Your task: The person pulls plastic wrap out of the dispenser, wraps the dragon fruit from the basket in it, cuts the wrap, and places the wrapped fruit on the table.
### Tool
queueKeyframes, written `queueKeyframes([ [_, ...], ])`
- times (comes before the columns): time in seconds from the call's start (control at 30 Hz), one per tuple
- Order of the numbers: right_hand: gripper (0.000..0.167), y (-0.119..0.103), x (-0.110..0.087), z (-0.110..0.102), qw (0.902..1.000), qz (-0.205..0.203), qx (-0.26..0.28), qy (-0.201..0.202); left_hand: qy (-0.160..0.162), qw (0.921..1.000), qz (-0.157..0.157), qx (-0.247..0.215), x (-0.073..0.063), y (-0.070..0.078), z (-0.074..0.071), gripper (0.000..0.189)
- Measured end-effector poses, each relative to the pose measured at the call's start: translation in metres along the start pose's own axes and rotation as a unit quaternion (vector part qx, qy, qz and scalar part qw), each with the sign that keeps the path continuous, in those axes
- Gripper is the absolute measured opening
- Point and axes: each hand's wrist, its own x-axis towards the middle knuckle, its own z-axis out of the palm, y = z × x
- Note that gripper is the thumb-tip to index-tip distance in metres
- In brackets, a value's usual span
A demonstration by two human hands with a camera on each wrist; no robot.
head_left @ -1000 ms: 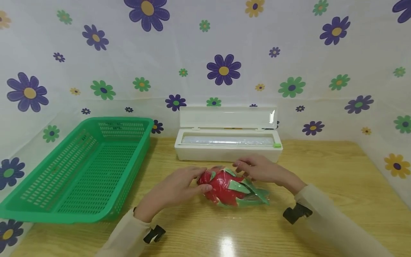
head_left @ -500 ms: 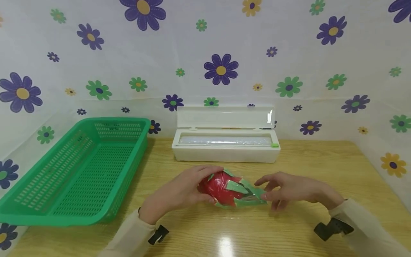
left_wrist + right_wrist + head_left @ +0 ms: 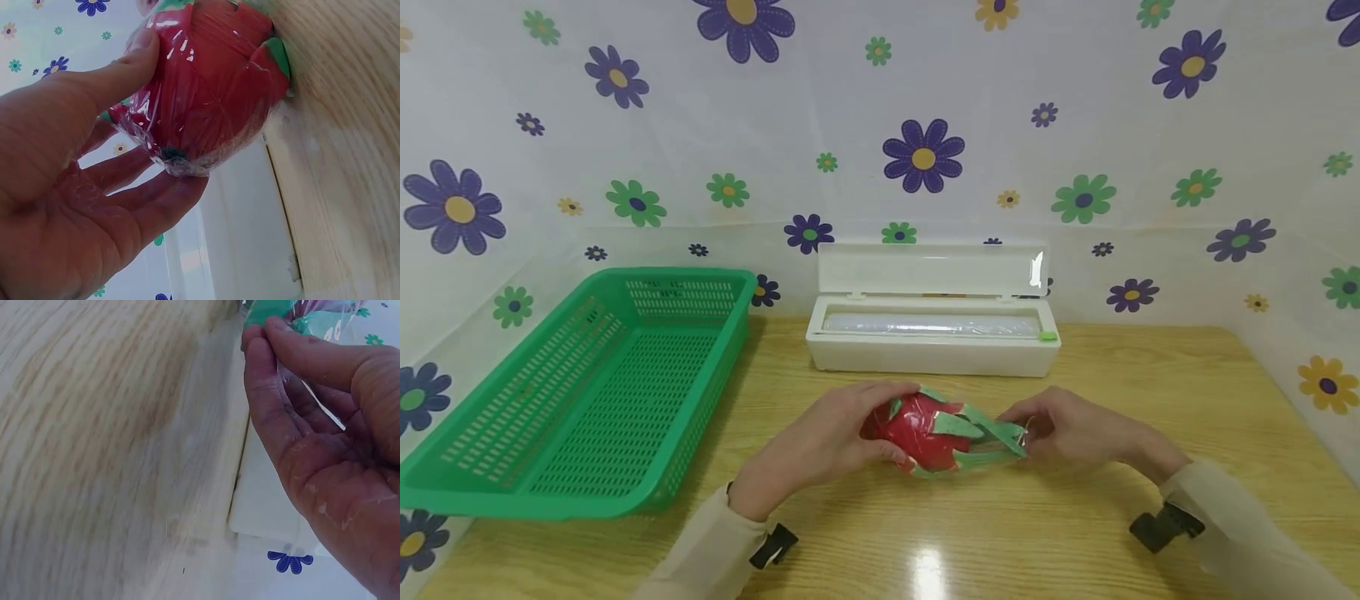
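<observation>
A red dragon fruit [image 3: 925, 433] with green leafy scales lies on its side, wrapped in shiny clear film. My left hand [image 3: 827, 437] grips its rounded end, with the thumb on the near side and the fingers round the far side. In the left wrist view the film is bunched and creased at the bottom of the dragon fruit [image 3: 212, 81]. Thumb and forefinger of my right hand [image 3: 1078, 429] pinch the film at the green tips on the right end. The right wrist view shows this right hand [image 3: 325, 425] with its fingertips together at the green tip [image 3: 269, 311].
Behind the fruit stands a white cling film box [image 3: 932, 357], its lid [image 3: 925, 271] raised and a roll of film [image 3: 925, 323] inside. A green slider [image 3: 1047, 337] sits at its right front edge. A green plastic basket [image 3: 647, 496] stands on the left of the wooden table [image 3: 1150, 392].
My right hand has moved from above the fruit to its right end and now pinches the film there. The left hand has shifted slightly further round the fruit.
</observation>
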Motion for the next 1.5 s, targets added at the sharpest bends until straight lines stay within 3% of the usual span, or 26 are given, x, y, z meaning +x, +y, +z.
queueKeyframes([
  [0.1,0.032,0.002,0.004,0.0,0.9996,0.004,-0.011,0.027,0.005,1.0,0.003,0.004,0.0,0.0,0.0,0.078],
  [0.27,0.019,0.004,0.006,0.0,0.9991,0.018,-0.002,0.039,0.004,1.0,0.004,0.0,0.001,0.0,0.0,0.077],
  [0.43,0.019,0.002,0.01,-0.001,0.999,0.009,-0.021,0.037,0.004,1.0,0.006,-0.001,0.002,0.0,-0.001,0.076],
  [0.57,0.023,0.0,0.012,-0.004,0.9991,0.018,-0.003,0.038,0.003,1.0,0.005,-0.001,0.001,-0.001,-0.002,0.077],
  [0.7,0.051,0.002,0.013,-0.006,0.9986,0.027,0.026,0.037,0.003,1.0,0.003,-0.003,0.001,-0.002,-0.003,0.077],
  [0.8,0.078,0.004,0.016,-0.004,0.999,0.003,0.037,0.025,0.001,1.0,0.0,-0.007,0.001,-0.002,-0.004,0.076],
  [0.9,0.09,0.002,0.018,-0.001,0.9991,-0.038,0.009,0.013,-0.002,0.9999,0.0,-0.012,0.001,-0.001,-0.004,0.076],
  [1.03,0.085,-0.003,0.02,0.0,0.9956,-0.078,-0.052,0.002,-0.003,0.9999,-0.002,-0.016,0.0,0.0,-0.004,0.075],
  [1.17,0.07,-0.005,0.021,0.001,0.9957,-0.062,-0.069,-0.007,-0.003,0.9999,-0.003,-0.015,0.0,0.0,-0.004,0.075],
  [1.3,0.058,-0.005,0.02,0.002,0.9976,-0.027,-0.064,-0.001,-0.001,0.9999,0.003,-0.013,0.001,0.0,-0.003,0.076],
  [1.5,0.054,-0.003,0.015,0.003,0.9996,0.005,0.012,0.026,-0.003,0.9998,-0.005,-0.02,-0.001,-0.002,-0.004,0.076],
])
